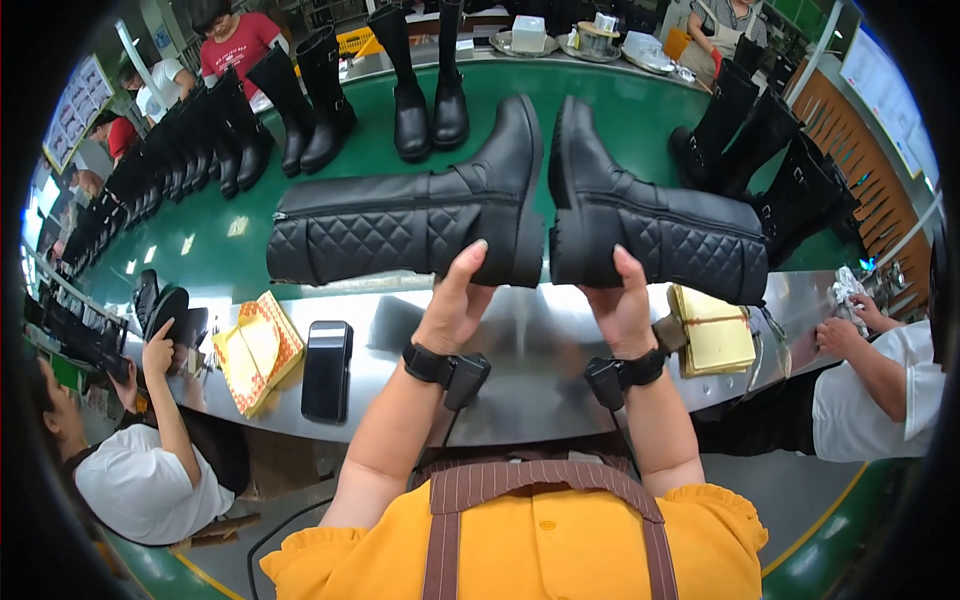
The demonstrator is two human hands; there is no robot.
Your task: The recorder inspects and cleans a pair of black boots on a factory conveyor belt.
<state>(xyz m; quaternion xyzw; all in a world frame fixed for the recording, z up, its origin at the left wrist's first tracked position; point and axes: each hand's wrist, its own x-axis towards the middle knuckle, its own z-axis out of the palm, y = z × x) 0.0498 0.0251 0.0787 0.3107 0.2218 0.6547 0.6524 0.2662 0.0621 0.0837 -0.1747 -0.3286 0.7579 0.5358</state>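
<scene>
Two tall black boots with quilted shafts lie on their sides in my hands, soles facing each other with a narrow gap between. My left hand (457, 305) grips the left boot (400, 225) near its heel, thumb over the heel end of the shaft. My right hand (622, 305) holds the right boot (660, 220) the same way, thumb up beside the heel. The left boot's shaft points left and shows a zip along it; the right boot's shaft points right. Both toes point away from me. My fingers under the boots are mostly hidden.
A metal ledge (500, 390) runs before me, holding a phone (327, 370), patterned yellow paper (257, 350) and a stack of yellow sheets (716, 335). Black boots (322, 100) line the green table (560, 82). Co-workers sit close on both sides; others stand across the table.
</scene>
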